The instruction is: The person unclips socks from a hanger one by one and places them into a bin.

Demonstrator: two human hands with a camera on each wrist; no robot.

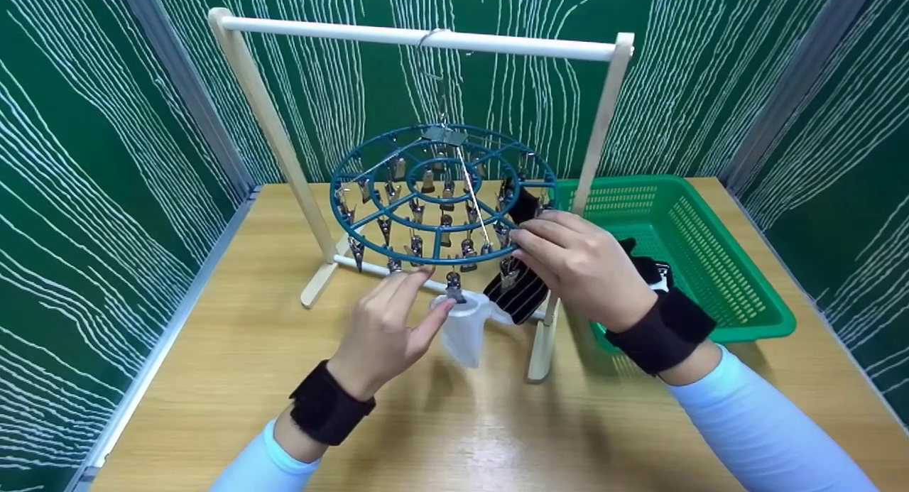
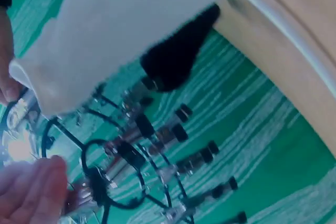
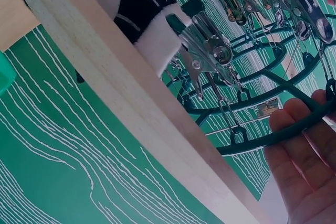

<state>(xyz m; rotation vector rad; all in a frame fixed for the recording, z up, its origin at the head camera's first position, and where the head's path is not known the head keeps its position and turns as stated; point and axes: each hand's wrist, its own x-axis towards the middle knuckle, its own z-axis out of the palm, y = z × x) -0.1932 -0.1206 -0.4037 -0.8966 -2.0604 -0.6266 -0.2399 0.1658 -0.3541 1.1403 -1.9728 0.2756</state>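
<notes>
A round blue-green clip hanger (image 1: 437, 261) with many dangling metal clips hangs from a rod. At its near rim, one clip holds a white sock (image 1: 465, 336) by its opening. My left hand (image 1: 383, 329) is beside this clip, thumb at the sock's edge and fingers apart from the thumb, just under the rim. My right hand (image 1: 579, 265) grips the hanger's right rim, its fingers (image 3: 294, 145) curled against the ring in the right wrist view. Just left of that hand hangs a black sock with pale lines (image 1: 522, 293), partly hidden.
The wooden stand (image 1: 600, 123) carries a white rod (image 1: 341, 30) across its top. At right on the table, a green basket (image 1: 738, 265) contains dark items with some white (image 1: 650, 268). Green walls with white lines (image 1: 64, 194) enclose the table.
</notes>
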